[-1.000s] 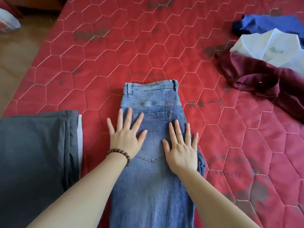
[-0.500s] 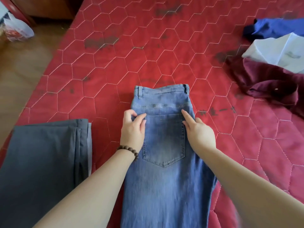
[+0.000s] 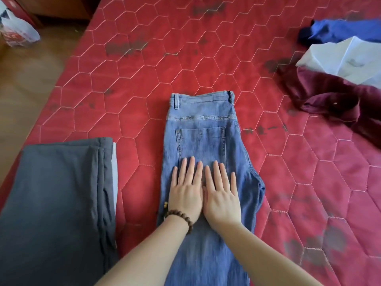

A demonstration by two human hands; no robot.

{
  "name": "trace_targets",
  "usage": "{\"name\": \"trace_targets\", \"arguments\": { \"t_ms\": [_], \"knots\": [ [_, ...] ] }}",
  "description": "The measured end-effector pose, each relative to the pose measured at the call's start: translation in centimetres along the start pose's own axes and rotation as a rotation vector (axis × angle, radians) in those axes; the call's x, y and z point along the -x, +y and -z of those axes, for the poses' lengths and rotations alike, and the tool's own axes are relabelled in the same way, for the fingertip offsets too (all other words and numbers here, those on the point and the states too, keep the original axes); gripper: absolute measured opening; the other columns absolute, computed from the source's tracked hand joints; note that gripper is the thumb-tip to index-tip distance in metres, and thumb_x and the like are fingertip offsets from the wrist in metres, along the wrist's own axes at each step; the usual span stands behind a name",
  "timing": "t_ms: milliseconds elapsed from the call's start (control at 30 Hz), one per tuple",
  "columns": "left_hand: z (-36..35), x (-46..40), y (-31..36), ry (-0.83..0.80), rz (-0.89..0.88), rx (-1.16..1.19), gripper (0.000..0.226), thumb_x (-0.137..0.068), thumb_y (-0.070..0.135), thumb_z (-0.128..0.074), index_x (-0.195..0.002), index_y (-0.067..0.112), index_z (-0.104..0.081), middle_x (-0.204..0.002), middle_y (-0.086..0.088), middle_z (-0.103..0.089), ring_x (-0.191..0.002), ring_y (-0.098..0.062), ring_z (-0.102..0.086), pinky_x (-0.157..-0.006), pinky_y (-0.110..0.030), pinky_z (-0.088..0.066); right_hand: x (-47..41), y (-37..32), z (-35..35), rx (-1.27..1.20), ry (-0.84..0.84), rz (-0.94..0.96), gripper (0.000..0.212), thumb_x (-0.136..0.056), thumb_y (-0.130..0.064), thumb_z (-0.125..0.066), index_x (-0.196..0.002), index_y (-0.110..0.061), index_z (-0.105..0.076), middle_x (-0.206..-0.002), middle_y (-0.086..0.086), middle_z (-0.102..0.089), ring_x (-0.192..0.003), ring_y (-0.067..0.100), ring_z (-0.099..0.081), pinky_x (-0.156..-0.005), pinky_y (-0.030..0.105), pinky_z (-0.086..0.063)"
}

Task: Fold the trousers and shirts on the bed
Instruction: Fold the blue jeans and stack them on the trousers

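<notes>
Blue jeans [image 3: 203,124] lie folded lengthwise on the red quilted bed [image 3: 144,75], waistband pointing away from me and back pocket facing up. My left hand [image 3: 185,188], with a bead bracelet on its wrist, lies flat on the denim just below the pocket. My right hand [image 3: 221,193] lies flat right beside it, the two touching at the thumbs. All fingers are straight and together, pressing on the fabric. Grey trousers [image 3: 53,203] lie flat at the left. At the right lie a maroon shirt [image 3: 334,102], a white shirt [image 3: 346,58] and a blue garment [image 3: 346,30], all crumpled.
The bed's left edge runs diagonally, with wooden floor [image 3: 24,83] beyond it. A plastic bag [image 3: 17,30] sits on the floor at the top left beside dark wooden furniture [image 3: 57,7]. Dark stains mark the red quilt.
Half a second ago both hands were near the waistband at the pocket's top corners, fingers curled. They have slid back toward me and now lie flat side by side below the pocket.
</notes>
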State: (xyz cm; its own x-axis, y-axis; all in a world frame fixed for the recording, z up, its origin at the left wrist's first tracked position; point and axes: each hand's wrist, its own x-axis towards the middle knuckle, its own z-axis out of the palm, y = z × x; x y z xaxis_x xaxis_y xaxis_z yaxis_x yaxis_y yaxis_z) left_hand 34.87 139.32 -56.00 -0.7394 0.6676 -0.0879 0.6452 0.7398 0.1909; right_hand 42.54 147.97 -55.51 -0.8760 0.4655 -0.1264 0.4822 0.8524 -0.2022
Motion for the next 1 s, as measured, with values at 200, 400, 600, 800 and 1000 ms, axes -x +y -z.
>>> {"name": "trace_targets", "arguments": {
  "t_ms": [200, 400, 600, 800, 1000],
  "knots": [
    [-0.3, 9.4, 0.5, -0.101, 0.004, -0.02, 0.059, -0.092, 0.035, -0.031, -0.149, 0.021, -0.029, -0.157, -0.007, -0.022, -0.146, -0.03, -0.014, -0.116, -0.052, -0.018, 8.4, 0.0, -0.9, 0.028, -0.075, -0.04, 0.063, -0.093, -0.047, -0.031, -0.151, -0.025, -0.023, -0.159, 0.009, -0.014, -0.148, 0.027, -0.005, -0.117, 0.053, -0.002],
    [-0.9, 20.1, 1.3, -0.157, -0.052, 0.005, 0.061, -0.091, 0.035, -0.036, -0.15, 0.021, -0.029, -0.159, -0.007, -0.019, -0.147, -0.033, -0.011, -0.114, -0.054, -0.017, 17.2, -0.5, -1.8, 0.035, -0.132, -0.092, 0.066, -0.09, -0.053, -0.033, -0.151, -0.029, -0.024, -0.16, 0.008, -0.013, -0.148, 0.028, -0.004, -0.115, 0.057, -0.005],
    [-1.3, 27.6, 2.2, -0.204, -0.071, -0.003, 0.064, -0.086, 0.032, -0.039, -0.148, 0.018, -0.033, -0.157, -0.007, -0.024, -0.145, -0.033, -0.018, -0.113, -0.055, -0.019, 25.0, -1.5, -3.6, 0.057, -0.112, -0.076, 0.066, -0.09, -0.05, -0.035, -0.151, -0.027, -0.024, -0.159, 0.012, -0.016, -0.147, 0.031, -0.009, -0.113, 0.061, -0.011],
    [-1.6, 31.2, 2.3, -0.215, -0.09, 0.007, 0.061, -0.091, 0.033, -0.034, -0.15, 0.02, -0.029, -0.158, -0.007, -0.022, -0.146, -0.033, -0.015, -0.114, -0.055, -0.017, 29.4, -2.7, -4.7, 0.048, -0.085, -0.124, 0.06, -0.094, -0.045, -0.03, -0.151, -0.026, -0.022, -0.159, 0.011, -0.015, -0.148, 0.029, -0.011, -0.115, 0.06, -0.008],
    [-2.4, 34.7, 1.8, -0.194, -0.135, -0.009, 0.06, -0.092, 0.032, -0.033, -0.151, 0.019, -0.026, -0.158, -0.007, -0.019, -0.147, -0.032, -0.011, -0.116, -0.054, -0.014, 33.1, -4.0, -5.8, 0.03, -0.042, -0.175, 0.059, -0.096, -0.042, -0.028, -0.151, -0.023, -0.018, -0.16, 0.01, -0.012, -0.148, 0.024, -0.008, -0.115, 0.06, -0.007]
  ]
}}
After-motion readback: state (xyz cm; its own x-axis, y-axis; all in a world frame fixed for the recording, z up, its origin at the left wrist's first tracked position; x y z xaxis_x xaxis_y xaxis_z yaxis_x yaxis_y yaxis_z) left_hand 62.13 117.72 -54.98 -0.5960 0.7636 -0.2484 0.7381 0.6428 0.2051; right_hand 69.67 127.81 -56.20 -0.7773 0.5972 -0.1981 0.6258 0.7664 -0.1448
